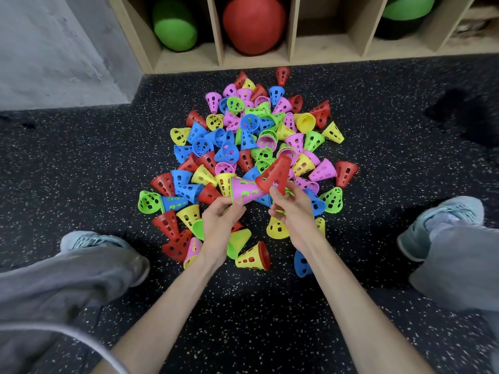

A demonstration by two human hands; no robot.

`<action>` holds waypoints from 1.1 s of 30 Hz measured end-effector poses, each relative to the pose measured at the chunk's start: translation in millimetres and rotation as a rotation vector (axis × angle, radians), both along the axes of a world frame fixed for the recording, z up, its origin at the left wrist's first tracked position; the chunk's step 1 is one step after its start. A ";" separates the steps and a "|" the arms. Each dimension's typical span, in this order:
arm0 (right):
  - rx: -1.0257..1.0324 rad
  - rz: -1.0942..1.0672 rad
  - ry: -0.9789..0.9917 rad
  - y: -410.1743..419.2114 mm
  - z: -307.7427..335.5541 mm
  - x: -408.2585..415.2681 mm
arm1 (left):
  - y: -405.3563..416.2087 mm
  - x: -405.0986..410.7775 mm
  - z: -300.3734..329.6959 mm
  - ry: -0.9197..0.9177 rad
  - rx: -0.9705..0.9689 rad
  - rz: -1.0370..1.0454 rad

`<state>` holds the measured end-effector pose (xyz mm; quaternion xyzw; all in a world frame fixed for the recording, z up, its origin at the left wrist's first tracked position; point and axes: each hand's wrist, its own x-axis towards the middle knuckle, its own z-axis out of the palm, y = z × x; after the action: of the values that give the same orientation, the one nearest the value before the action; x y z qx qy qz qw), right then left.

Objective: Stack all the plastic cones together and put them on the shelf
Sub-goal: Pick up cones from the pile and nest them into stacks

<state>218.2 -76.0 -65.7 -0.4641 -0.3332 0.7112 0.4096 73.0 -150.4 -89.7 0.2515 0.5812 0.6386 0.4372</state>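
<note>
A big pile of small perforated plastic cones (pixel 251 147) in red, blue, yellow, green and pink lies on the speckled black floor. My left hand (pixel 220 222) grips a pink cone (pixel 247 190) with a green one nested inside it, held sideways above the pile's near edge. My right hand (pixel 290 209) pinches a red cone (pixel 275 174) by its wide rim, just to the right of the pink cone's narrow end and touching it. The wooden shelf (pixel 291 54) stands beyond the pile.
The shelf's compartments hold a green ball (pixel 175 25), a red ball (pixel 253 22) and another green ball (pixel 407 6); one compartment (pixel 326 20) between them looks bare. My shoes (pixel 91 241) (pixel 437 222) flank the pile. A grey wall (pixel 54 49) is at the left.
</note>
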 end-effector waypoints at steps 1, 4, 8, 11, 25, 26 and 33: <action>0.007 0.030 -0.035 -0.9 0.3 0.3 | 0.3 0.0 -0.2 -0.003 0.006 0.004; 0.018 0.122 -0.108 -4.7 3.3 -0.4 | 0.9 2.9 2.8 -0.002 0.011 0.020; 0.047 0.198 -0.191 -9.3 4.1 -1.5 | 0.6 7.8 6.5 0.082 0.028 -0.035; 0.094 0.265 -0.237 -14.4 4.3 -3.6 | 1.7 12.8 9.9 0.154 0.064 -0.086; 0.028 0.391 -0.104 -12.8 4.5 0.7 | -2.6 -3.7 8.0 0.281 -0.028 -0.237; 0.000 0.374 -0.074 -13.7 2.5 0.9 | -4.7 -5.4 5.7 0.292 -0.050 -0.247; -0.040 0.381 -0.102 -12.1 -10.5 -1.8 | -24.2 -18.6 -6.9 0.333 -0.161 -0.219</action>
<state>216.4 -88.1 -76.2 -0.4362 -0.4212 0.7578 0.2410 54.4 -174.7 -96.7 0.3793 0.6636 0.4887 0.4207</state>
